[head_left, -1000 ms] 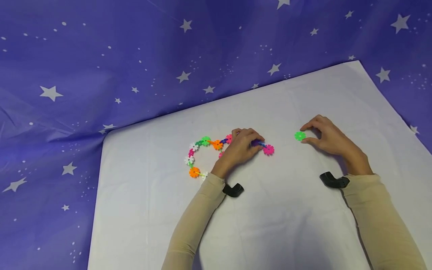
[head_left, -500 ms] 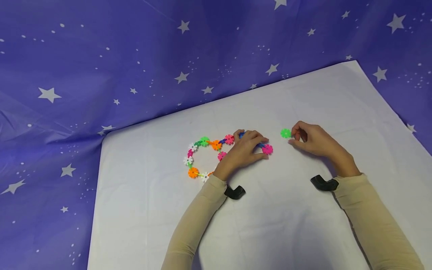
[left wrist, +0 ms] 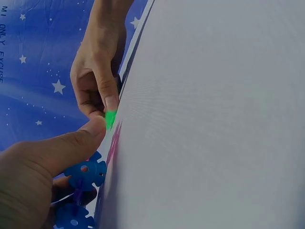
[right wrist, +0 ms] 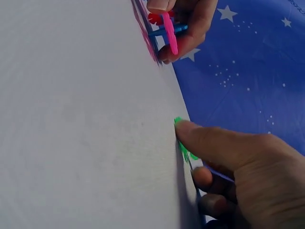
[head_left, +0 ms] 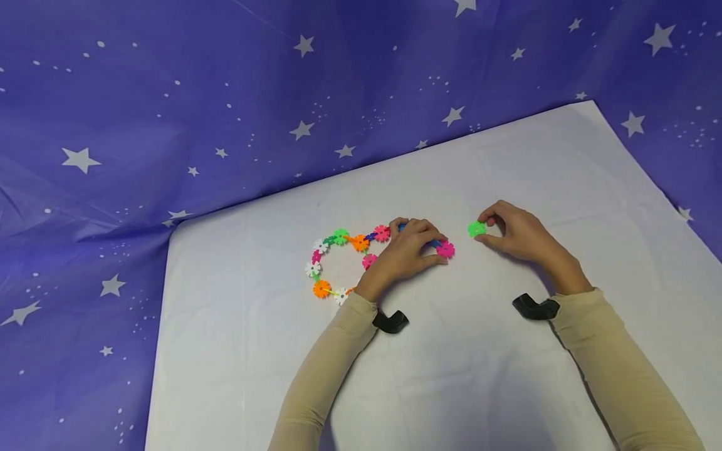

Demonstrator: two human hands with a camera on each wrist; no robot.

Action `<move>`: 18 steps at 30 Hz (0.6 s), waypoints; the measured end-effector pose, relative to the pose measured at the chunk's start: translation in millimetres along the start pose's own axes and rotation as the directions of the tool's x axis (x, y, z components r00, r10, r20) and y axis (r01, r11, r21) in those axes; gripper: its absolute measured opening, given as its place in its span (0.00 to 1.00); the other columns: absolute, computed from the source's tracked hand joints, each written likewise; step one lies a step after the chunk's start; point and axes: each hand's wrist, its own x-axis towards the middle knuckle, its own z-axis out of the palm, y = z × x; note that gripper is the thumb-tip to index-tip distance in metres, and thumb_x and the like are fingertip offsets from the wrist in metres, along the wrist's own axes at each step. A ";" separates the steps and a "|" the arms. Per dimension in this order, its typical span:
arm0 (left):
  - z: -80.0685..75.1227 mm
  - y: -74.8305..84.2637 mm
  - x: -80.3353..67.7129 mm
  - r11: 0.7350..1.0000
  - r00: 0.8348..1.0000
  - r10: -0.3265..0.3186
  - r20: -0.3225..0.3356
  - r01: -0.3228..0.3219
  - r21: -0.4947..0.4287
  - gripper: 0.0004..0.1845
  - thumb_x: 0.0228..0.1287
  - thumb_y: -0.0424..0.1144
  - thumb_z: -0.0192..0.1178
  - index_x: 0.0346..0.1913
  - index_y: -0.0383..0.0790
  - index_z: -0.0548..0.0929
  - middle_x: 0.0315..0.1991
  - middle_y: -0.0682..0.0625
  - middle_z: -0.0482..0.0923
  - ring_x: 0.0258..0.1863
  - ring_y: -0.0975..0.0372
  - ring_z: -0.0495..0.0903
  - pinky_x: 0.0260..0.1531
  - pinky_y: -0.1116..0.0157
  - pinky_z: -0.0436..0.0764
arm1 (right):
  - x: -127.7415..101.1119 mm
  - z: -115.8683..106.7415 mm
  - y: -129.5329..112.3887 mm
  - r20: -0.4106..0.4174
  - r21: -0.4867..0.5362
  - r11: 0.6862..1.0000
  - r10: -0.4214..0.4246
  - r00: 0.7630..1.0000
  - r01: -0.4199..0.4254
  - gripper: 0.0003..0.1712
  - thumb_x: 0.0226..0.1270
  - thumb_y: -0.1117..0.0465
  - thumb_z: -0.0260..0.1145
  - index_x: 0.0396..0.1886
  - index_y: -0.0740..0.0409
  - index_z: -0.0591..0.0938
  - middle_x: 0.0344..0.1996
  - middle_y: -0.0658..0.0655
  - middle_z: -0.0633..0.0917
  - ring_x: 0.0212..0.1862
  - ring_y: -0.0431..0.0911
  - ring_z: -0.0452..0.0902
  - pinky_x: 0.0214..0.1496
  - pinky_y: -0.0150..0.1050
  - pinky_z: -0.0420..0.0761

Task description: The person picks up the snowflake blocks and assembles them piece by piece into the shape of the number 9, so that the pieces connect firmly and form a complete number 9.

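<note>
My left hand (head_left: 402, 252) reaches over the right part of a chain of colourful notched snowflake discs. Its thumb and a finger pinch the pink snowflake disc (head_left: 445, 249) at the chain's right end. Behind the left thumb, in the left wrist view, blue snowflake discs (left wrist: 97, 172) of the chain show. To the right, my right hand (head_left: 521, 233) pinches a loose bright green snowflake disc (head_left: 476, 230) by its edge. A short gap parts the green disc from the pink one. The left hand and forearm hide part of the chain.
Left of the left hand, joined discs form a ring on the white tabletop (head_left: 237, 351), including an orange disc (head_left: 321, 289) and a white disc (head_left: 313, 269). A purple star-patterned cloth (head_left: 225, 94) surrounds the table's far and side edges.
The right hand has brought the green disc leftward, nearer the left hand, and its fingers have shifted on it. The left thumb and finger have moved onto the pink end disc.
</note>
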 end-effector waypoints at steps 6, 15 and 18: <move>3.2 -0.7 -0.5 1.000 0.999 -0.003 -0.037 0.003 0.012 0.20 0.58 0.55 0.69 0.51 0.52 0.85 0.47 0.57 0.79 0.55 0.63 0.74 0.64 0.51 0.54 | -1.6 -1.3 -7.1 0.081 0.104 0.991 -0.096 0.992 0.087 0.08 0.60 0.65 0.72 0.35 0.57 0.79 0.21 0.50 0.74 0.24 0.39 0.64 0.27 0.33 0.66; 5.1 -2.3 0.2 1.000 0.999 -0.002 -0.047 0.002 0.002 0.20 0.58 0.55 0.68 0.51 0.52 0.85 0.47 0.57 0.79 0.54 0.63 0.74 0.63 0.51 0.54 | -0.2 11.0 -23.1 0.166 0.252 0.952 -0.220 0.961 0.174 0.12 0.59 0.65 0.72 0.26 0.50 0.76 0.14 0.42 0.69 0.17 0.33 0.61 0.21 0.31 0.64; 5.2 -2.9 0.4 1.000 0.999 -0.001 -0.049 0.001 -0.002 0.20 0.59 0.55 0.68 0.51 0.52 0.85 0.47 0.57 0.79 0.54 0.63 0.74 0.63 0.51 0.53 | -1.0 12.3 -24.1 0.156 0.225 0.956 -0.225 0.962 0.187 0.15 0.58 0.66 0.73 0.23 0.49 0.74 0.14 0.42 0.68 0.17 0.33 0.59 0.20 0.31 0.62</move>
